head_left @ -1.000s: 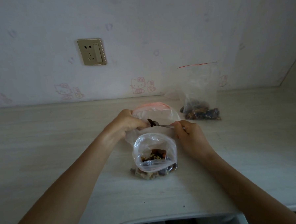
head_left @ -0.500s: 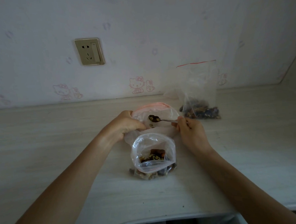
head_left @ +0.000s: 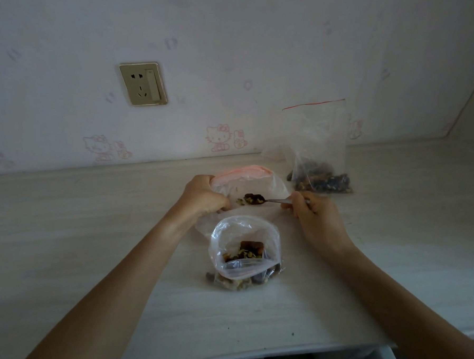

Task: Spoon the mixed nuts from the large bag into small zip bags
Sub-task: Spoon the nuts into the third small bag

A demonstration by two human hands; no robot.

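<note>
1. The left hand [head_left: 204,197] grips the edge of a small zip bag [head_left: 247,184] with a pink strip and holds its mouth wide.
2. The right hand [head_left: 313,216] pinches the handle of a spoon [head_left: 261,200]. The spoon is full of nuts and sits over the small bag's mouth.
3. The large bag [head_left: 243,250] of mixed nuts stands open on the worktop [head_left: 95,214], just in front of the small bag.
4. Another bag [head_left: 318,150] with nuts leans by the wall, near the right hand.

A single head-worn camera looks forward and down from the near side over the table [head_left: 69,243], close above both forearms, facing the far wall [head_left: 250,41]. Its wide angle bends the table's edges. No second view.
</note>
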